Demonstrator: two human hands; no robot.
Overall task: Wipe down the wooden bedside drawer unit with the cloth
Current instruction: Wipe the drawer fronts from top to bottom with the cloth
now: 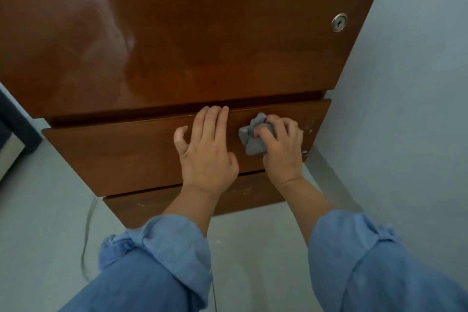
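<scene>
On the glossy wooden drawer front (pixel 126 154), left hand (pixel 206 149) lies flat, right hand (pixel 281 149) clutches crumpled grey cloth (pixel 250 138).

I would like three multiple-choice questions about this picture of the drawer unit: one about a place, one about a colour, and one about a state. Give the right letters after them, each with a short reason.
1. Where is the cloth pressed?
A. On the top drawer front
B. On the middle drawer front
C. On the floor

2. What colour is the cloth?
A. Grey
B. Yellow
C. Red

3. How does the left hand lie?
A. It grips the cloth
B. It is clenched in a fist
C. It rests with straight fingers on the drawer front

Answers:
1 B: the right hand holds the cloth against the middle drawer front, below the top drawer front that bears the keyhole lock.
2 A: the bunched cloth is plainly grey.
3 C: its fingers stretch up to the drawer's upper edge and hold nothing.
</scene>
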